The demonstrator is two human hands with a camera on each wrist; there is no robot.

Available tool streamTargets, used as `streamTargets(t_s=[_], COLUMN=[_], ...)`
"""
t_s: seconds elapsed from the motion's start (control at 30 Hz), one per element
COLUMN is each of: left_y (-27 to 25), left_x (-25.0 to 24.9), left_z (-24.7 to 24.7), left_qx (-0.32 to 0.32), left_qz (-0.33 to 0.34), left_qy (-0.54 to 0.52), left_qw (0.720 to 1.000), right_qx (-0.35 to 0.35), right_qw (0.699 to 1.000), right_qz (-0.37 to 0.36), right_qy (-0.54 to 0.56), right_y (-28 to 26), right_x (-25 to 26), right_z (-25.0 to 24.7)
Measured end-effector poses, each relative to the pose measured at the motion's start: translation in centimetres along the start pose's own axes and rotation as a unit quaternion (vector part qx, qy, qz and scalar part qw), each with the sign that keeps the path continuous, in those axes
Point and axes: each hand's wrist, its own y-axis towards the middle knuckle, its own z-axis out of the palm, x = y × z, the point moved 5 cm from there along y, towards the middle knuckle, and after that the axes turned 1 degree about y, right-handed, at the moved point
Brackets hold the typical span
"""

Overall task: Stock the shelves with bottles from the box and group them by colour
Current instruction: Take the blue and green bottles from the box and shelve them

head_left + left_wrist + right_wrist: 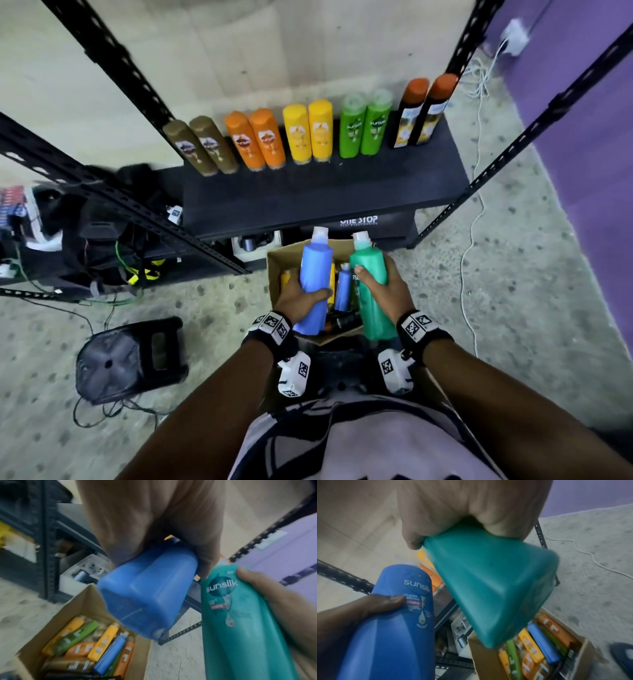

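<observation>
My left hand grips a blue shampoo bottle around its middle, held above the cardboard box. To its right, my right hand grips a teal bottle. The wrist views show each bottle from its base: blue bottle, teal bottle. Inside the box lie several yellow, orange, green, brown and blue bottles. On the black shelf pairs stand at the back: brown, orange, yellow, green, and black ones with orange caps.
Black slotted shelf uprights cross at left and right. A black stool stands on the speckled floor at left, among cables and bags. A white cable trails along the floor near the purple wall.
</observation>
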Motion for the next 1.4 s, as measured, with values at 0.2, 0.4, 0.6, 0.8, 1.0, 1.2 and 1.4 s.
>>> streamTargets(t_s=[0.2, 0.4, 0.6, 0.8, 1.0, 1.2, 1.4], left_y=[0.1, 0.3, -1.4, -5.2, -9.6, -15.5, -21.0], left_x=[-6.3, -13.3, -21.9, -29.8, -37.1, -43.5, -48.9], left_z=[0.4, -0.5, -1.9, -2.9, -4.7, -6.3, -8.8], left_qx=[-0.021, -0.023, -0.012, -0.005, -0.022, -0.036, -0.049], left_qz=[0.099, 0.174, 0.283, 0.371, 0.456, 0.526, 0.584], left_qy=[-0.013, -0.047, -0.059, -0.118, -0.133, -0.15, -0.169], left_qw=[0.995, 0.983, 0.957, 0.921, 0.88, 0.836, 0.793], right_qx=[-0.045, -0.066, -0.094, -0.127, -0.172, -0.165, -0.179], right_qw=[0.996, 0.979, 0.948, 0.911, 0.862, 0.814, 0.762], right_qz=[-0.059, -0.15, -0.25, -0.342, -0.431, -0.513, -0.58], right_qy=[0.05, 0.12, 0.171, 0.195, 0.204, 0.218, 0.225], right_y=[1.1, 1.6, 1.4, 0.4, -2.4, -6.1, -9.4], right_x=[5.1, 11.0, 18.2, 25.9, 32.9, 39.1, 46.0], right_z=[-2.0, -4.1, -6.2, -9.0, -12.5, -15.0, -16.9])
